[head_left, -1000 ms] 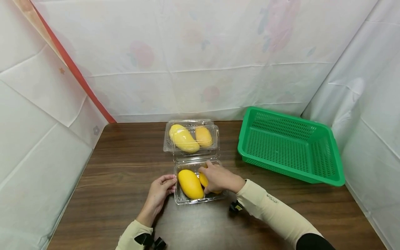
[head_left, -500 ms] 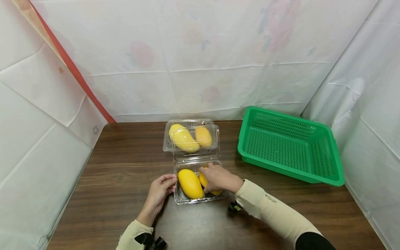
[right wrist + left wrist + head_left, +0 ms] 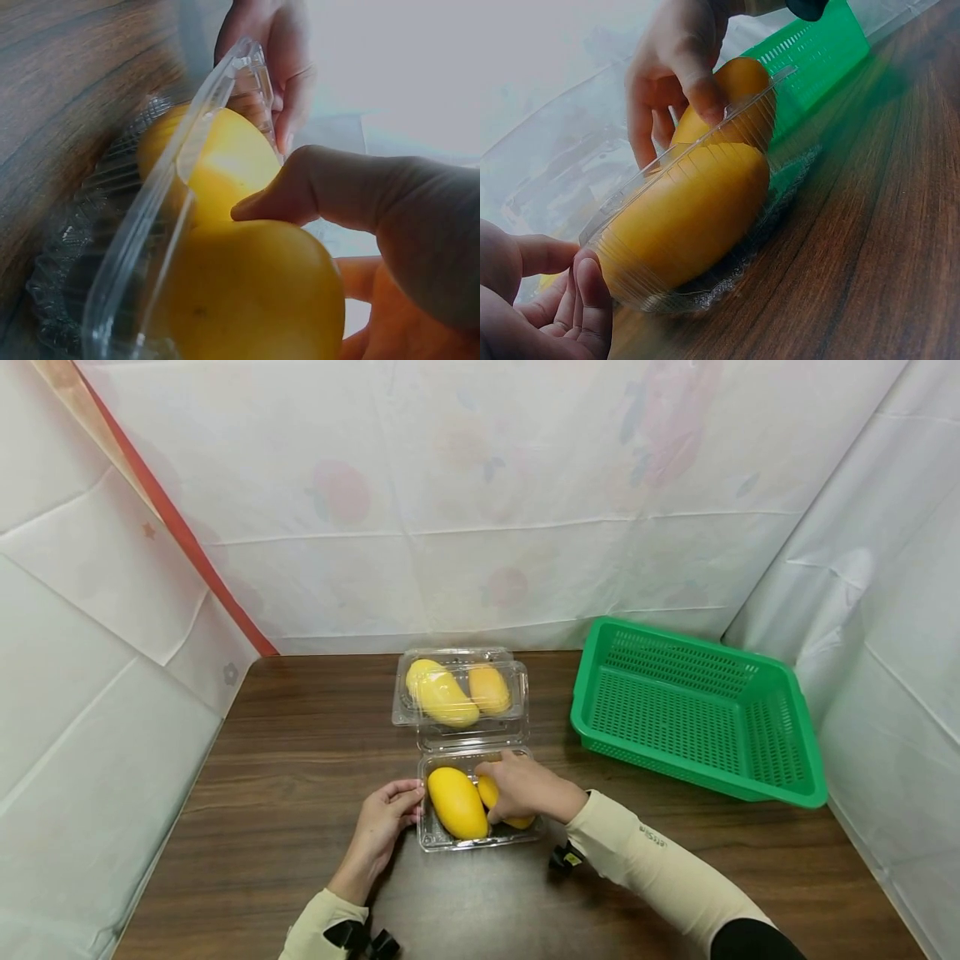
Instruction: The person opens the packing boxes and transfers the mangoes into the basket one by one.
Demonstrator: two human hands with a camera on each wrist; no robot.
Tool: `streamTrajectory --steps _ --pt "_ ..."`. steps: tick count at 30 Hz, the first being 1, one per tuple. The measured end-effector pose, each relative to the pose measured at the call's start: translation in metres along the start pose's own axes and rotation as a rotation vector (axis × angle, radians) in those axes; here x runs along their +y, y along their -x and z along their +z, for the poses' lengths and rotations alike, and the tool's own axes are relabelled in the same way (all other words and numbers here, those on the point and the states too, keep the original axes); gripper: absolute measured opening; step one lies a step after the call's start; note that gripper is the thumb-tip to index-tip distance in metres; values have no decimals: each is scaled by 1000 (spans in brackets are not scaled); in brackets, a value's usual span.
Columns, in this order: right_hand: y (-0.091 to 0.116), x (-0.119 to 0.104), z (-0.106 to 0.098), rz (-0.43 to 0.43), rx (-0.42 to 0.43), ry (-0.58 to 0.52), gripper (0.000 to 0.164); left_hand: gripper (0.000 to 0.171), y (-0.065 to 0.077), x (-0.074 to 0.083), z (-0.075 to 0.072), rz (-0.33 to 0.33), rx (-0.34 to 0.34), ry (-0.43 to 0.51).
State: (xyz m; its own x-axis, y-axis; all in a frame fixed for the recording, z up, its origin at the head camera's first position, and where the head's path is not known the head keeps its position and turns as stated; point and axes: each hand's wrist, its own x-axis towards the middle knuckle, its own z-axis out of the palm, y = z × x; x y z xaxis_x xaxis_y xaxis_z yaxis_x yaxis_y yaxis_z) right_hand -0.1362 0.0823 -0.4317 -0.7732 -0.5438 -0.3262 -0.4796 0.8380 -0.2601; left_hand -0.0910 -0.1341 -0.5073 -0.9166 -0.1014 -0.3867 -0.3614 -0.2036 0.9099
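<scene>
Two yellow mangoes lie side by side in a clear plastic clamshell box whose lid is folded back. The left mango shows whole in the head view. Over the right mango my right hand is curled, thumb on one side and fingers on the other; in the head view the hand covers much of it. My left hand pinches the box's left rim between thumb and fingers, as the left wrist view also shows. Both mangoes sit below or at the rim, inside the box.
Behind the box, a second clear clamshell holds two more mangoes, and the first box's lid overlaps its front. A green plastic basket stands at the right on the brown wooden table. White cloth hangs around the table.
Almost nothing differs. My right hand stays over the right mango, its fingers shifting only slightly, and my left hand keeps its hold on the rim.
</scene>
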Motion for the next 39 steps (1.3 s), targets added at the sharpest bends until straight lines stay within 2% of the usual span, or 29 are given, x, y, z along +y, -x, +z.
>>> streamTrajectory --steps 14,32,39 --pt "6 3 -7 0 -7 -80 65 29 0 -1 0 -12 2 -8" --pt "10 5 -13 -13 -8 -118 65 25 -2 -1 -2 -19 -4 10" --pt "13 6 -16 -9 23 -133 67 26 -2 -1 -2 -19 -11 14"
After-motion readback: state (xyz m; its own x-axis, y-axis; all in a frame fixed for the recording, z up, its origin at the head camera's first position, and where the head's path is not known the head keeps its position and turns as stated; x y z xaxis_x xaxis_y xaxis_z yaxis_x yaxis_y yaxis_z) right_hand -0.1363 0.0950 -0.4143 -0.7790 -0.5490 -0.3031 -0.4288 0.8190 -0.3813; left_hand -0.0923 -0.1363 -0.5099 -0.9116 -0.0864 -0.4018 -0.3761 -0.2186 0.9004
